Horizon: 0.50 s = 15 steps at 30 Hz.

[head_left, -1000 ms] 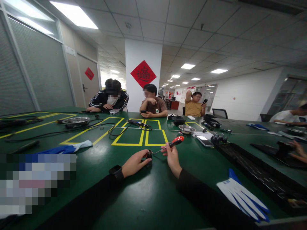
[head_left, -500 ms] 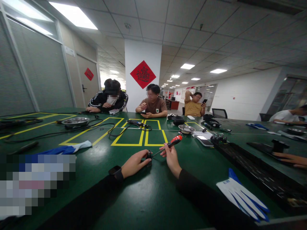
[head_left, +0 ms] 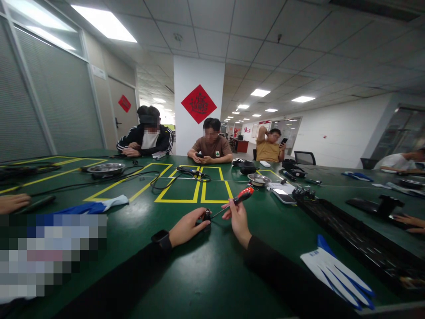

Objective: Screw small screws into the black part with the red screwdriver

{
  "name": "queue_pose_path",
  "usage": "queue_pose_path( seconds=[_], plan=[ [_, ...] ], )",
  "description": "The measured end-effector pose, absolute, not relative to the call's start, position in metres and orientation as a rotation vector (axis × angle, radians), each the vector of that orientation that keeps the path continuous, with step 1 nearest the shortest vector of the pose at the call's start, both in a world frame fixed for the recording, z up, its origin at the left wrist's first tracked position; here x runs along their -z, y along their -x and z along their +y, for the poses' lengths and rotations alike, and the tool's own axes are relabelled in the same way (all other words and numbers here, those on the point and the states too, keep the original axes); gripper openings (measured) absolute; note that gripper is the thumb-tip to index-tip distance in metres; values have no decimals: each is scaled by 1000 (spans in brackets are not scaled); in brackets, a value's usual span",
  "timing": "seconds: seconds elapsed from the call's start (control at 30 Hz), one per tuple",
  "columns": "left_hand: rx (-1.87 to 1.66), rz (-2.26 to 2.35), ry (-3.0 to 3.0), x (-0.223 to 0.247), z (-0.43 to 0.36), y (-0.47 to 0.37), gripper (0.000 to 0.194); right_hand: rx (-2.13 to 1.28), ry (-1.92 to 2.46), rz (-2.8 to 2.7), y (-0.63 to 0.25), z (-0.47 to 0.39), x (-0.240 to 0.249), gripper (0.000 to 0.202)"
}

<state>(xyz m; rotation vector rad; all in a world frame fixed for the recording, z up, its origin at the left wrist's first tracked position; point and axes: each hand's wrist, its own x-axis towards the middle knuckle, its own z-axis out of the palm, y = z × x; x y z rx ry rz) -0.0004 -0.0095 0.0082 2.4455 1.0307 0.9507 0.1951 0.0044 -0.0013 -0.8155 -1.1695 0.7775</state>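
Observation:
My left hand (head_left: 189, 228), with a dark watch on its wrist, grips a small black part with a metal top (head_left: 207, 215) against the green table (head_left: 186, 274). Its fingers partly cover the part, and I cannot make out its exact kind. In my right hand (head_left: 238, 219) is a screwdriver (head_left: 243, 195) with a red and black handle. The handle points up and to the right, while the thin shaft slants down left to the side of the black part. Whether the tip sits in a screw is too small to tell.
A white and blue glove (head_left: 335, 270) lies at right beside a long black housing (head_left: 358, 243). Further back are a phone (head_left: 283, 196), metal bowls (head_left: 259, 179) and a cable (head_left: 156, 179). Another person's hand (head_left: 15, 203) rests at left. Several people sit around the table.
My hands, the screwdriver and the black part hold nearly the same pose. Another person's hand has come in at the left edge. Across the table, two people have shifted their heads and hands.

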Motion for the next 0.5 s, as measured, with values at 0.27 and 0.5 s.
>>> queue_pose_path(
  seconds=[0.27,0.5],
  plan=[
    [-904,987,-2426,-2,-6,1,37,-569,640,-1193,-190,-23,-12,22],
    [-876,1017,-2451,-4,-7,1,32,-643,568,-1303,-173,-39,-4,24]
  ],
)
